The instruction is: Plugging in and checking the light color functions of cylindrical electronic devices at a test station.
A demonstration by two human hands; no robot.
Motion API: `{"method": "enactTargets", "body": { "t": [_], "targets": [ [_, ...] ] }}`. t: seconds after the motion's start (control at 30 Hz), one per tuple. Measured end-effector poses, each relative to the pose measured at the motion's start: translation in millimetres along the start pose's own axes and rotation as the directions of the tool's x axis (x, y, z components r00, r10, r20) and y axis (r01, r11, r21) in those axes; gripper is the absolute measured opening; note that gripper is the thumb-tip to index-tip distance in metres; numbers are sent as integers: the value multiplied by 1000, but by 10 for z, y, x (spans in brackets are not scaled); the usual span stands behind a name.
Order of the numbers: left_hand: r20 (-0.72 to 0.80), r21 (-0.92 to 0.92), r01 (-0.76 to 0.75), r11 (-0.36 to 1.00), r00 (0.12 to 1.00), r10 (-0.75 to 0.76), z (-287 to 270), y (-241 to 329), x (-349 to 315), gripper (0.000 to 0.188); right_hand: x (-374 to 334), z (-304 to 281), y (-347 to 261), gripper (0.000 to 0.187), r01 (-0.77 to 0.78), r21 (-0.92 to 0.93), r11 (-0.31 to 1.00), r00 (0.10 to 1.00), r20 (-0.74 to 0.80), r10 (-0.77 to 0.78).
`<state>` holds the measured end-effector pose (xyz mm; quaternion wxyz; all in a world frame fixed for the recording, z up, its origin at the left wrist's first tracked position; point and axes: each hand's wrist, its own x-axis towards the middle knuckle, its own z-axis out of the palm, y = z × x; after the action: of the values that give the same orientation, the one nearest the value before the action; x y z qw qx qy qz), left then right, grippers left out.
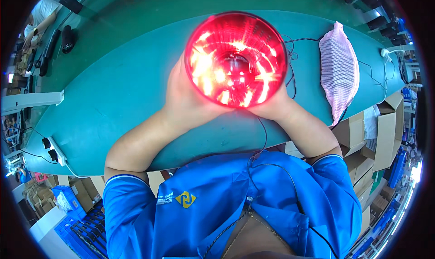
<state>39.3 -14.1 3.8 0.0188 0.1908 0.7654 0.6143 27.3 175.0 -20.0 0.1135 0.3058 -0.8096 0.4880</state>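
A round lamp point(236, 62) glows bright red above the green work surface, its wide open face turned up towards me. My left hand point(180, 93) is wrapped round its left side, and my right hand point(273, 103) grips the lower right side. Most of the fingers on both hands are hidden behind the lamp. Its glare washes out the edges of my palms. A thin dark cord point(263, 132) runs down from under the lamp towards my blue shirt.
To the right lies a pink mesh pouch point(339, 73) with black cords near it. A white power strip point(56, 151) sits at the table's left end. Cardboard boxes point(386, 132) stand beyond the right edge. Another person point(44, 14) is at the far left, near a black object point(68, 39).
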Motion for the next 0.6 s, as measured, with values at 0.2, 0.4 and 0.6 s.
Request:
{"method": "enactTargets", "body": {
  "t": [0.2, 0.4, 0.6],
  "targets": [
    [-18, 260, -304, 917, 948, 319, -4, -67, 27, 66, -24, 46, -20, 76, -126, 224, 966, 992, 33, 122],
    [-43, 208, -435, 876, 891, 452, 31, -57, 85, 71, 55, 46, 34, 72, 225, -1, 974, 967, -118, -224],
    [-71, 325, -555, 765, 793, 605, 86, -1, 126, 66, 79, 70, 45, 69, 323, -62, 944, 930, -163, -328]
  ]
}}
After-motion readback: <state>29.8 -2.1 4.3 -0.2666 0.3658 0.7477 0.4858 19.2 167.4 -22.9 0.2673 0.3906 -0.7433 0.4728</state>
